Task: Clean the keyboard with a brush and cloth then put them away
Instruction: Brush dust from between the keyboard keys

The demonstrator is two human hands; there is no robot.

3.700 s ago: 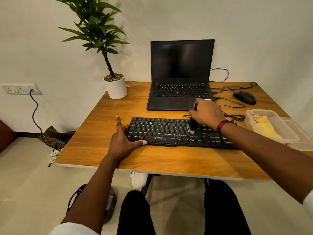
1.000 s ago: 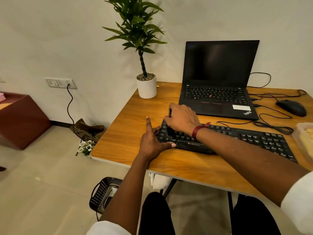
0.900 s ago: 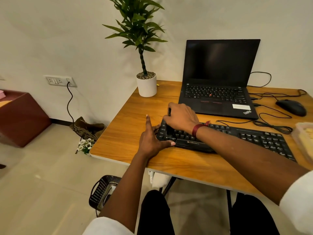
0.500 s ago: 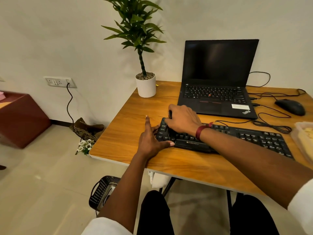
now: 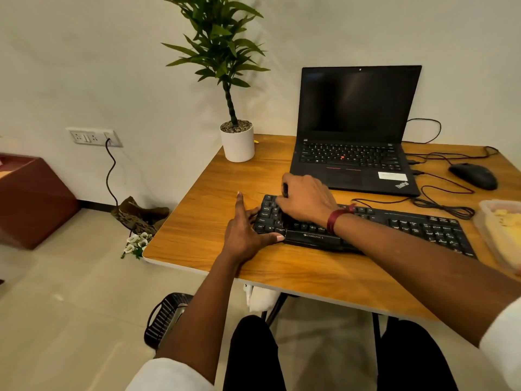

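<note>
I sit at a wooden counter [image 5: 214,221] that fills most of my view, its near edge just above my knees. At the back of it stands a black laptop [image 5: 356,131], lid up and screen dark, and to its left a leafy plant in a white pot [image 5: 237,142]. In front of the laptop lies the black keyboard [image 5: 394,225], running from the middle of the counter out to the right. At the right edge a clear plastic box [image 5: 493,232] holds the yellow cloth [image 5: 504,218], only partly in view. Behind the box rests a black mouse [image 5: 473,175], with loose cables trailing between it and the laptop.

My left hand [image 5: 245,232] lies open and flat on the counter, fingers spread, thumb pressed along the front left corner of the keyboard. My right hand [image 5: 306,200] is closed around the brush [image 5: 285,190] over the left end of the keys. Only a dark bit of the handle shows above my knuckles; the bristles are hidden under my palm. A red band circles my right wrist.
</note>
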